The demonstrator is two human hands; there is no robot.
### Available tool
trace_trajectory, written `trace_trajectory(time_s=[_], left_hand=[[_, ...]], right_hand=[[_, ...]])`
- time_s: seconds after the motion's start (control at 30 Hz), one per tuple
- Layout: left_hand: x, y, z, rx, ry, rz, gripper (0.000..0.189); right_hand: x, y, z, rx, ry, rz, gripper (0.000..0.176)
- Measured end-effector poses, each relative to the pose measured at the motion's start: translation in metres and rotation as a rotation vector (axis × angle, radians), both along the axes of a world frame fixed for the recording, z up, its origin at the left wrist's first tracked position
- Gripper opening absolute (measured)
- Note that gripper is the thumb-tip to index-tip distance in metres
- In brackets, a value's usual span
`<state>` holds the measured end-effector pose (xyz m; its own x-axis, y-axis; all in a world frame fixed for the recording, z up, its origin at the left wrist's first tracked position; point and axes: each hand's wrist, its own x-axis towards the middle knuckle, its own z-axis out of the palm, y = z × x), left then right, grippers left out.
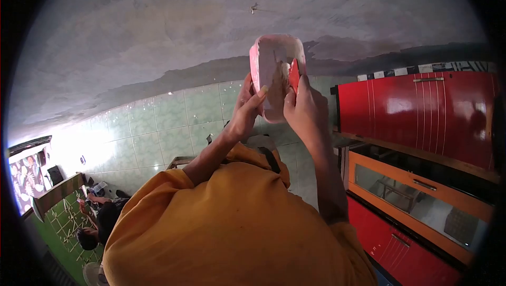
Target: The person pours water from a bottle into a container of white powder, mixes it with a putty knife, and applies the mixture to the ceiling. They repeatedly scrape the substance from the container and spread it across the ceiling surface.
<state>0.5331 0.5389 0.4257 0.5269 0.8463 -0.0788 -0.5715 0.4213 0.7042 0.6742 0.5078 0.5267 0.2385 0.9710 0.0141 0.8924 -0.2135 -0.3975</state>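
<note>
A pink plastic tub (255,64), its inside smeared with greyish-white paste, is held up in front of the wall. My left hand (247,108) grips its left side, with the thumb over the rim. In my closed right hand (307,104) is a red scraper (294,75), its tip down in the tub. Pale wet-looking paste (284,72) lies by the scraper's edge. The lower part of the scraper is hidden by my fingers.
Behind the tub runs a grey plastered wall (211,33) with a darker band along its foot. Green floor tiles (168,112) carry white specks. Red cabinets (400,104) and an orange-framed glass door (416,186) stand right. Another person (103,223) is at the lower left.
</note>
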Motion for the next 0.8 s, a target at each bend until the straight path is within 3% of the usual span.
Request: trace_trajectory(time_s=[0.27,0.37,0.47,0.57,0.67,0.77,0.8], left_hand=[[0.008,-0.002,-0.028,-0.214,-0.134,-0.094,0.061],[0.009,-0.001,-0.027,-0.238,-0.161,-0.122,0.061],[0.008,-0.005,-0.019,-0.215,-0.123,-0.126,0.062],[0.008,-0.006,-0.025,-0.185,-0.124,-0.13,0.064],[0.005,-0.007,-0.017,-0.183,-0.123,-0.155,0.066],[0.004,-0.008,-0.017,-0.141,-0.134,-0.14,0.067],[0.004,-0.007,-0.018,-0.122,-0.134,-0.139,0.067]], right_hand=[[-0.006,0.001,-0.046,0.114,0.165,-0.097,0.03],[-0.004,0.007,-0.015,0.021,0.193,-0.165,0.031],[0.005,0.007,0.017,0.162,0.165,-0.136,0.028],[0.003,0.006,0.02,0.08,0.119,-0.109,0.027],[0.006,0.004,-0.021,0.026,0.087,-0.056,0.027],[0.004,-0.002,0.011,0.17,0.167,-0.118,0.028],[0.004,-0.001,0.003,0.116,0.145,-0.079,0.028]])
